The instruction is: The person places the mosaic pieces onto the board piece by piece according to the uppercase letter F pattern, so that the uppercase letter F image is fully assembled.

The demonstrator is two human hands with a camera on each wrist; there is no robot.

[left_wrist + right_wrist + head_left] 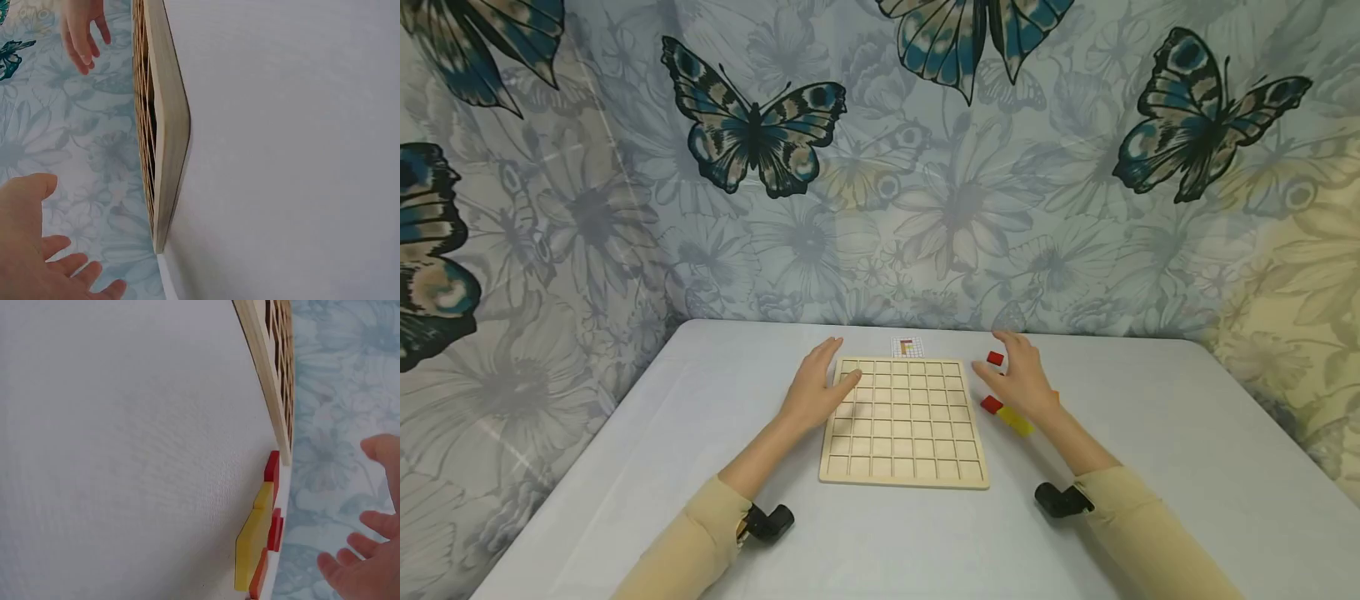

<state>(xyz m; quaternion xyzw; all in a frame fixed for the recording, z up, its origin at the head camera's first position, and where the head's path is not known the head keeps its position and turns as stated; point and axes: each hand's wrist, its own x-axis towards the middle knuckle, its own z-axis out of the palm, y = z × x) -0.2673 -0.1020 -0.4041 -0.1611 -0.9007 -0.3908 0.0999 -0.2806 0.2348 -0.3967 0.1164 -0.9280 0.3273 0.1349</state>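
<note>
No text, label, brand, number or sign can be read

- board: pale wood, darker grid lines
- blocks: red, yellow, orange
- card: white, gridded, red and yellow marks
- surface: white
- backdrop: grey-blue florals, teal-and-black butterflies
- sleeves: beige

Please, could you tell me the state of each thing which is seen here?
Left hand: open, holding nothing.
Right hand: open, holding nothing.
Board: lying flat, no blocks seen in its squares.
Red blocks: off the board, not held.
Yellow block (perhaps two): off the board, not held.
Orange block: off the board, partly hidden.
Card: beyond the board, printed side showing.
</note>
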